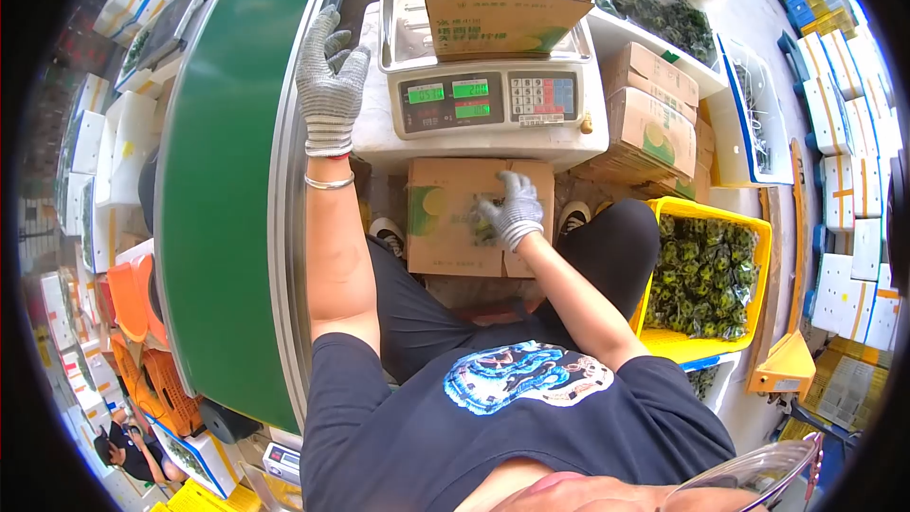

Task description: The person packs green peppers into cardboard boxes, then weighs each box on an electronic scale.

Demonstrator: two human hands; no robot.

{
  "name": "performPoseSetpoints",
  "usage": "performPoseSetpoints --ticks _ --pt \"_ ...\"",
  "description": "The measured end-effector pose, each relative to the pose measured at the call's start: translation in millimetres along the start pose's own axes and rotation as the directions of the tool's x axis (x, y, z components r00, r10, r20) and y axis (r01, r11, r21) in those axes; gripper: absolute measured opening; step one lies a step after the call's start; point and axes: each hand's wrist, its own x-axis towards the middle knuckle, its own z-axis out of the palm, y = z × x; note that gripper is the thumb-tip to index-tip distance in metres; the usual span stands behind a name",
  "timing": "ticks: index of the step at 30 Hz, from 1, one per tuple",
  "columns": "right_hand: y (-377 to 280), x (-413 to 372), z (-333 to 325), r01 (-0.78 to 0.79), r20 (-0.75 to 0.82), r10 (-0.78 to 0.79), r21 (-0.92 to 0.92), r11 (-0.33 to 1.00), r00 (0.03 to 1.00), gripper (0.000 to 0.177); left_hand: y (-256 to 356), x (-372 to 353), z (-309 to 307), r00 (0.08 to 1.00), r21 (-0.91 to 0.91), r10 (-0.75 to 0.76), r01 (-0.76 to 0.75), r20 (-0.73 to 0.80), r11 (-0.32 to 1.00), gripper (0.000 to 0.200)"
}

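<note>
My left hand [331, 85], in a grey knit glove, is raised beside the scale at the metal edge of the green conveyor belt [232, 161]. Its fingers are apart and nothing shows in them. Over a flat brown carton [445, 251] between my feet, my right hand [517, 210], gloved too, has curled fingers around a small dark-green bagged item [486, 231], partly hidden and blurred. A digital weighing scale [488, 102] with lit green displays stands ahead. On its metal pan is an open carton [502, 27] with green bagged produce inside.
To my right stands a yellow crate [664, 346] full of bagged green produce. Stacked cartons [652, 128] and white foam boxes [773, 156] lie beyond. A yellow pallet jack [785, 365] is at far right. Another person [137, 450] is at lower left, near orange baskets.
</note>
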Motion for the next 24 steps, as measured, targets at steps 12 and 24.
performPoseSetpoints --ticks 12,24 --pt "-144 228 -232 0.551 -0.228 -0.581 -0.185 0.814 0.781 0.027 10 12 42 0.984 -0.181 0.096 -0.068 0.153 0.981 0.064" --pt "-133 236 -233 0.680 -0.307 -0.649 -0.008 0.733 0.696 0.021 5 10 43 0.964 0.082 0.198 -0.215 0.179 0.973 0.063"
